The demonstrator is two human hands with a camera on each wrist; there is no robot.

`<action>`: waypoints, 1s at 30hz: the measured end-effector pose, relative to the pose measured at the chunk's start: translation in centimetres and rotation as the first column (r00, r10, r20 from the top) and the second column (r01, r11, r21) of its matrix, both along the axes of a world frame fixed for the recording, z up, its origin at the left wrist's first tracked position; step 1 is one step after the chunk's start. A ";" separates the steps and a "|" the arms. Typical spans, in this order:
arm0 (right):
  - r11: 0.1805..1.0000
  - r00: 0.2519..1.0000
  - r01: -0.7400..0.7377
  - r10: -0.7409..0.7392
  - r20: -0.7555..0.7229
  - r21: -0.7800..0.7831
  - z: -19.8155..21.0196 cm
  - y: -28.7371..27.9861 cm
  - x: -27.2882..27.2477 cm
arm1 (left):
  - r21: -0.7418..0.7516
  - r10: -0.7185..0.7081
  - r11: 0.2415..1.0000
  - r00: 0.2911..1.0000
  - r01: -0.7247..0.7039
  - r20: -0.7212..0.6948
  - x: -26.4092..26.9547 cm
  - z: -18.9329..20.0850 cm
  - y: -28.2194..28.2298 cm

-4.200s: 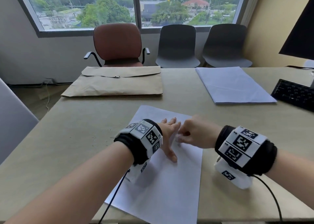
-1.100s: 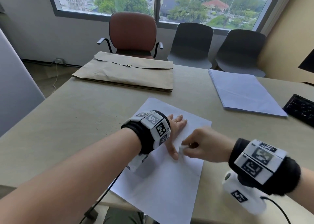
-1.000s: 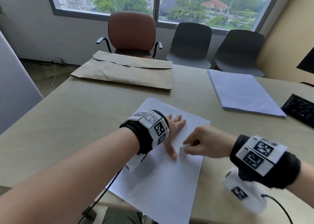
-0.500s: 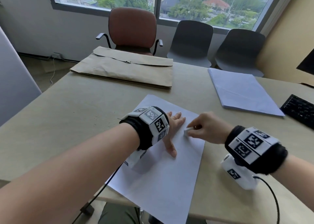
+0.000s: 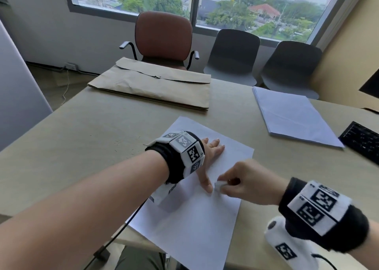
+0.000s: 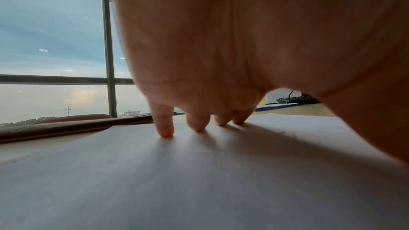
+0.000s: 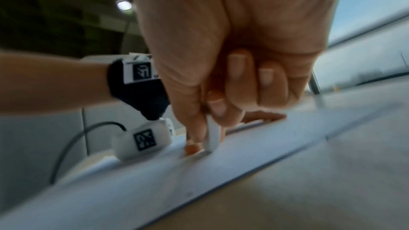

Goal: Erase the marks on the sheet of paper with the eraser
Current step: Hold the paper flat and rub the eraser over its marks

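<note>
The right hand (image 5: 244, 182) pinches one small white eraser (image 5: 218, 185) against one white paper sheet (image 5: 196, 224). The left hand (image 5: 209, 157) lies spread flat on that sheet, thumb just beside the eraser.

bare table (image 5: 102, 138) lies left of the sheet (image 5: 190, 218); envelope (image 5: 155, 85) (far side) blocks beyond.

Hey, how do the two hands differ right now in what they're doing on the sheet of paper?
The left hand lies flat with fingers straight, pressing the sheet of paper down; the right hand is curled, pinching the white eraser. The left hand holds nothing, while the right hand sets the eraser's tip on the sheet beside the left thumb. The right wrist view is motion-blurred; the left wrist view is sharp. Both wear marker-covered wristbands.
</note>
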State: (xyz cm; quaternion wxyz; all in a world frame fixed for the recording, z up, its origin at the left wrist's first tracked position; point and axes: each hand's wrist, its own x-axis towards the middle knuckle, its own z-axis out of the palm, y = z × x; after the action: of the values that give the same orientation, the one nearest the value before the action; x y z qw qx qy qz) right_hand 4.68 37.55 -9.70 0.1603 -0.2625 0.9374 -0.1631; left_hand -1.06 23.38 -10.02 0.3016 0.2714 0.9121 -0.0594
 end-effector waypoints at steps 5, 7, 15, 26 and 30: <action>0.988 0.979 0.152 -0.149 -0.143 0.010 0.5 1.3 -3.5 | 0.008 0.012 1.000 1.000 -0.012 0.007 0.2 0.4 0.1; 0.988 0.977 0.152 -0.153 -0.148 -0.015 0.1 1.3 -3.2 | 0.008 0.014 1.000 1.000 -0.014 0.007 0.2 0.3 0.2; 0.994 0.991 0.109 -0.110 -0.075 -0.015 0.6 1.3 -3.7 | 0.000 0.004 1.000 1.000 -0.004 -0.003 -0.1 -0.1 0.3; 0.992 0.991 0.126 -0.125 -0.043 0.017 0.8 1.3 -4.0 | -0.002 0.004 1.000 1.000 -0.004 -0.022 -0.1 -0.3 0.3; 0.996 0.996 0.092 -0.092 -0.010 -0.011 0.3 1.2 -2.8 | -0.008 0.009 1.000 1.000 -0.009 -0.011 -0.1 -0.4 0.3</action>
State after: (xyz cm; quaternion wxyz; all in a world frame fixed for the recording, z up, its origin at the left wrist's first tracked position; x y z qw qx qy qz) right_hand 1.87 38.76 -9.42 0.1464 -0.2207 0.9485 -0.1739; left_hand -1.17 23.63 -10.38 0.2979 0.2657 0.9147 -0.0631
